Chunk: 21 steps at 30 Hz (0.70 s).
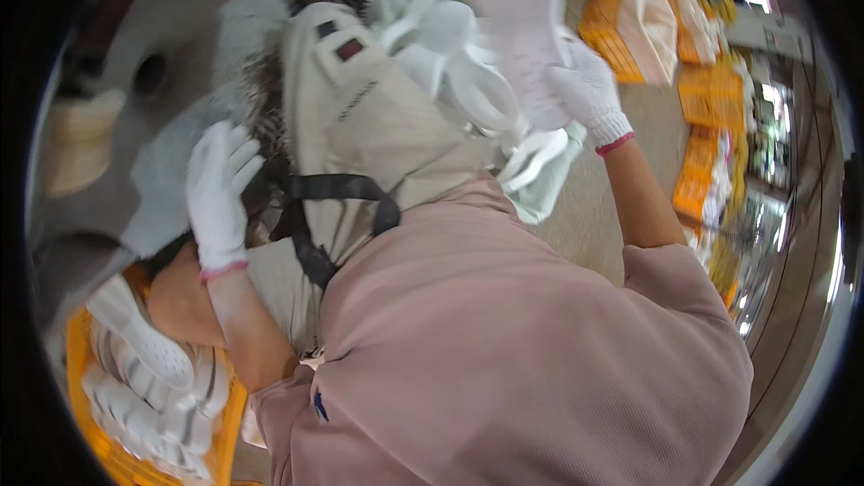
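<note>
My right hand (585, 85), in a white knit glove with a pink cuff, grips one end of a pale white shoe sole (517, 22). The sole stands up lengthwise and is slightly blurred. Just behind it lies a heap of white shoe soles (481, 90), some with open middles. My left hand (219, 189), gloved the same way, has its fingers stretched out and holds nothing. It is beside a grey machine (193, 130) covered with pale dust.
An orange crate (229, 436) at the lower left holds several white soles (148, 342) in rows. More orange crates (706, 94) with white bags line the right side. A beige apron (360, 117) covers my lap. A round tan object (85, 139) sits at the far left.
</note>
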{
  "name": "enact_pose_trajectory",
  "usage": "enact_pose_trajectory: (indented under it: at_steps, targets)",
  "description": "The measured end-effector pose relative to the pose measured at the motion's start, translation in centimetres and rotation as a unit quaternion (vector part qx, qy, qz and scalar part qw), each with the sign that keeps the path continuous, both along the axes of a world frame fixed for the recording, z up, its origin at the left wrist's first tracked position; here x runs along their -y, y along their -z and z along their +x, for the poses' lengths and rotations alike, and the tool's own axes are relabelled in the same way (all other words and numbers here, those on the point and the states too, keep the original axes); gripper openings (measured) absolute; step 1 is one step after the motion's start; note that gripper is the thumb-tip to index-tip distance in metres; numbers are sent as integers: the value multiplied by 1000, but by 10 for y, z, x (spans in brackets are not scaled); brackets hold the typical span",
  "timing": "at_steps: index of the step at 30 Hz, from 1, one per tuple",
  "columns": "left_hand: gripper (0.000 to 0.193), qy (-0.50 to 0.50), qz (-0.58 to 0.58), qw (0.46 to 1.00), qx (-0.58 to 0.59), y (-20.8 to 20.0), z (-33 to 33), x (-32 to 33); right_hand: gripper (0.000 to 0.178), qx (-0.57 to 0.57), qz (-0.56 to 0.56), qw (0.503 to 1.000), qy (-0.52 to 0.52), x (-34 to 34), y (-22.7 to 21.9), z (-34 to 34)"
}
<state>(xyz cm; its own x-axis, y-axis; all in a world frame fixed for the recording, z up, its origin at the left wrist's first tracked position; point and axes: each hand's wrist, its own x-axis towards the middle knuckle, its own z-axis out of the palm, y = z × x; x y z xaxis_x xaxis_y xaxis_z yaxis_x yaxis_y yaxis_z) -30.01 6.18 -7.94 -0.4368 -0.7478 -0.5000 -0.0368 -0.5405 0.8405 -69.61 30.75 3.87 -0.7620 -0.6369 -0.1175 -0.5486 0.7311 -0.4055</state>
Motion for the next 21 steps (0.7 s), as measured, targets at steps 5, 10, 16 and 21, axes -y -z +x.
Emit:
enact_pose_trajectory:
  at_steps: [5, 10, 16, 21]
  targets:
    - [63, -4, 12, 996, 84, 12, -7, 16, 89, -129, 339, 889, 280, -169, 99, -76]
    - [55, -2, -52, 980, 192, -5, -28, -5, 93, 71, 289, 955, 16, -257, 256, -121]
    - [31, -195, -440, 774, 412, -82, 91, -52, 66, 119, 284, 949, -73, -289, 299, -212]
    - [74, -212, -294, 592, 720, -72, 233, -25, 47, 40, 200, 975, -93, -176, 217, -243]
